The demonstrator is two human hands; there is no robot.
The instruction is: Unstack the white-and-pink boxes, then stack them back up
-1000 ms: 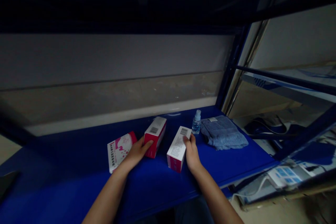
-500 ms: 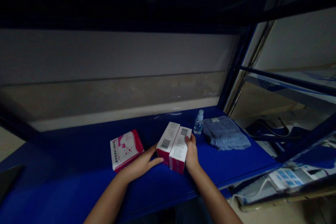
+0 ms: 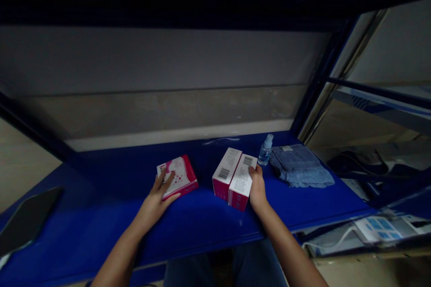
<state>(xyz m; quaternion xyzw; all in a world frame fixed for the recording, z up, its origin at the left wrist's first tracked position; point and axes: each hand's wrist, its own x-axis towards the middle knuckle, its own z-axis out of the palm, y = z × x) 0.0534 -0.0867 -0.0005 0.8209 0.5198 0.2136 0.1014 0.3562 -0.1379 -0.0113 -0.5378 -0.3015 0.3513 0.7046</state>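
Note:
My left hand (image 3: 155,199) rests on a flat pink-and-white box (image 3: 182,178). Its fingers are spread over the printed top, and the thumb lies along the near side. My right hand (image 3: 257,190) is closed on the right side of an upright pink-and-white box (image 3: 241,181), thumb on its white barcoded face. Tight against that box's left stands a matching box (image 3: 228,166), also with a barcode on top; my right fingers do not visibly reach it. Just beyond my right hand is a small clear spray bottle (image 3: 265,151) with a pale cap.
Folded blue-grey cloth (image 3: 299,166) lies right of the bottle on the blue shelf (image 3: 111,206). A dark flat device (image 3: 30,219) lies at the left. Blue posts (image 3: 313,76) and a dark upper shelf frame the space. A power strip (image 3: 379,228) sits low right.
My left hand has left the paired boxes and moved left onto the flat box. My right hand still holds the right box. The view has shifted, showing more of the left side.

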